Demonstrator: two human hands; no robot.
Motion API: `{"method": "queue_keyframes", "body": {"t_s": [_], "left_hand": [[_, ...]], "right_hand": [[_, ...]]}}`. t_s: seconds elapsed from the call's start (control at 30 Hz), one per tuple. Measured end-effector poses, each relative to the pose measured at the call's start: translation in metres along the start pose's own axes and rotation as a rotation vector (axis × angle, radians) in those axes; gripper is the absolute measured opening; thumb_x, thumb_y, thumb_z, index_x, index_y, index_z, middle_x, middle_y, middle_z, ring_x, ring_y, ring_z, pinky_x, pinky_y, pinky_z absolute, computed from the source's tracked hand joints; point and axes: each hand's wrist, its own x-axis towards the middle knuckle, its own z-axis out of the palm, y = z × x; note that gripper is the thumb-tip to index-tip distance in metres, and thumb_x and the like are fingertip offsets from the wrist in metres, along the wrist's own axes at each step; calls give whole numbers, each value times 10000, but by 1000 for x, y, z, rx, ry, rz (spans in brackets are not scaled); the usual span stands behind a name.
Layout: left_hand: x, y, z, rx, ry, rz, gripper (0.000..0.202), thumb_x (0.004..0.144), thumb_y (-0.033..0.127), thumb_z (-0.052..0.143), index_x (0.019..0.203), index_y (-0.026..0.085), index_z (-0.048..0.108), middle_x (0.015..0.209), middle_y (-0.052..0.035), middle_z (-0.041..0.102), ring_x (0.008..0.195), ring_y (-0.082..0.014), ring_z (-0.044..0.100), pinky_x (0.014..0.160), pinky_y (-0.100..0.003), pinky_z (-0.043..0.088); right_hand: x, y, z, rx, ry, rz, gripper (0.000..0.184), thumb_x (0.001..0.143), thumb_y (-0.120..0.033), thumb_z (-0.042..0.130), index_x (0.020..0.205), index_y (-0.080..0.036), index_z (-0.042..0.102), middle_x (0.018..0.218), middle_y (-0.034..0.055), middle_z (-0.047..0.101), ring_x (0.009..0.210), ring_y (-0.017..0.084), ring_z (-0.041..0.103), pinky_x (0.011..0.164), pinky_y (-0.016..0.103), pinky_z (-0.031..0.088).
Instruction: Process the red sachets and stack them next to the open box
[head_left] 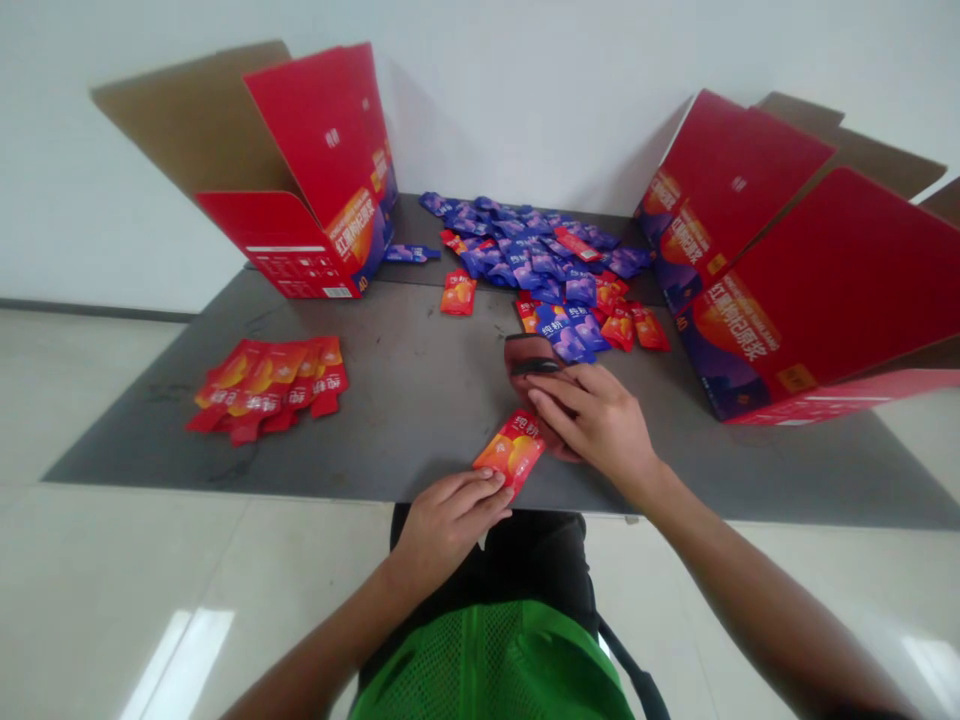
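from where i sit, my left hand is curled with its fingers together, clamped on the lower corner of a red-orange sachet. the sachet is tilted up over the near part of the gray counter, close to its edge. my right hand is just beside that sachet, fingers together and laid over a dark reddish-brown object with a black band across it. the hand hides part of it, so i can't tell what it is, or whether the hand is gripping it or only resting on it.

farther along the counter, a heap of blue-purple sachets mixed with some red-orange ones spreads almost up to that dark object. a lone red-orange sachet lies just left of the heap, and a blue-purple sachet lies apart from it, beside an open red carton at the far left. nearer on the left sits an overlapping group of red-orange sachets. two more open red cartons lie on the right side of the counter. behind everything is a white wall, and a pale tiled floor shows below.
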Motion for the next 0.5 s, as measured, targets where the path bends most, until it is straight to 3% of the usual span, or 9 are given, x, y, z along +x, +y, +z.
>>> {"method": "queue_keyframes", "body": {"t_s": [0.1, 0.17, 0.27, 0.4, 0.5], "left_hand": [[1, 2, -2, -1, -26, -25, 149, 1010, 203, 632, 1092, 213, 756, 1066, -24, 775, 1020, -186, 713, 947, -349, 611], [2, 2, -3, -7, -30, -42, 149, 1011, 187, 623, 1062, 214, 761, 1034, -22, 774, 998, -185, 713, 929, -348, 614], [1, 1, -2, -15, 2, -15, 199, 981, 213, 684, 1173, 195, 733, 1119, -28, 774, 1059, -191, 708, 959, -347, 613], [0, -1, 1, -12, 12, -6, 222, 960, 232, 717, 1179, 198, 729, 1133, -19, 777, 1075, -188, 712, 965, -344, 616], [-1, -1, 1, -9, 7, -13, 219, 957, 240, 719, 1173, 206, 731, 1139, -18, 773, 1075, -189, 709, 969, -346, 613]], "right_hand": [[-19, -40, 10, 132, -85, -126, 274, 1027, -396, 579, 1225, -308, 747, 1029, 38, 708, 974, 190, 642, 842, 320, 532], [-27, -48, 21, 181, -134, -147, 253, 1025, -406, 581, 1176, -318, 765, 999, 26, 707, 945, 178, 646, 810, 303, 534], [-22, -22, 31, 167, -139, -66, 274, 1032, -391, 571, 1221, -308, 752, 1037, 37, 709, 978, 178, 645, 859, 306, 535], [1, 29, 18, -43, -131, 23, 288, 1033, -386, 563, 1202, -277, 769, 1032, 73, 709, 991, 216, 640, 854, 347, 532], [7, 26, 2, -111, -40, 48, 290, 1027, -397, 572, 1197, -277, 773, 1048, 82, 706, 987, 228, 632, 835, 358, 526]]}}
